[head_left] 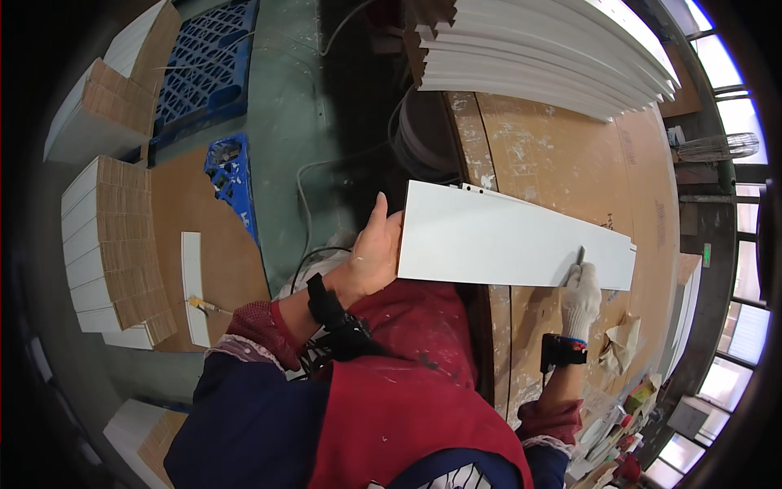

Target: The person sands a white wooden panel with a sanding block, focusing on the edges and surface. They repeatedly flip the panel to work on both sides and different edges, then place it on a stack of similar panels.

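Note:
A long white panel lies across in front of me, its right part over a cardboard-covered workbench. My left hand, bare, is at its left end, thumb pointing up beside the edge. The other fingers are hidden behind or under the panel, and they appear to support it. My right hand, in a white knit glove, is closed round a small, thin dark tool near the panel's right end. The tool's tip is at the white face; its exact kind is too small to make out. Two dark holes show at the panel's far edge.
The workbench carries a stack of white panels at its far side. A crumpled cloth and assorted bottles lie right. On the left are stacked boards, a blue pallet, a blue crate and a loose hose.

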`<state>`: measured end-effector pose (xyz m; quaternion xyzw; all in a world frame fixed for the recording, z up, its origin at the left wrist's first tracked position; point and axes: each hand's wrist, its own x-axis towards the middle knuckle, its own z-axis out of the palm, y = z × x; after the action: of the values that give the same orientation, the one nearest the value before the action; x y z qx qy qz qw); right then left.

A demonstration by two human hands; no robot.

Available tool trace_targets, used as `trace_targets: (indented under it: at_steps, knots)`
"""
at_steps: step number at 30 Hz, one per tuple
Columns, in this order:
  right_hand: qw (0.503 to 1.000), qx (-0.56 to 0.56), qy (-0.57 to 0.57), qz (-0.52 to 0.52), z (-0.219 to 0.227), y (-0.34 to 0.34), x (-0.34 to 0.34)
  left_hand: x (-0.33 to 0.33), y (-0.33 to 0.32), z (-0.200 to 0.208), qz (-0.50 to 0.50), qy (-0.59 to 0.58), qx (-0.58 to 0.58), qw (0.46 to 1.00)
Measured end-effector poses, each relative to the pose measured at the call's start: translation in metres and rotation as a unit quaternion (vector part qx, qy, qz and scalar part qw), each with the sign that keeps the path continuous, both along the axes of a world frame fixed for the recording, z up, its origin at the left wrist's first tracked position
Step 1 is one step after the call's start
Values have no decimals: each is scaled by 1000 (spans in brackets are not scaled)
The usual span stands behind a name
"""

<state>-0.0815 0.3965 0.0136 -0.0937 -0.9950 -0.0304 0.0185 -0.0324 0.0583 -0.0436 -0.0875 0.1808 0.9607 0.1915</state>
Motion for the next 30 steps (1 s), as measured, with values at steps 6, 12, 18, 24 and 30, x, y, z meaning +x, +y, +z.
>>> trace_targets:
  at_steps: [6,12,18,24,30]
  knots:
    - [985,-86,-69,133,4,-151,35,1,0,1,19,-19,50,998]
    - [891,-229,-51,388,11,-216,55,5,-5,-24,11,-2,193,981]
    - [980,6,-54,193,3,-165,21,6,-3,-22,35,-74,164,983]
    - [867,-231,-149,415,13,-222,70,5,-5,-28,22,-76,175,981]
    - [991,-105,15,80,9,-121,-5,5,-3,-23,39,-94,196,975]
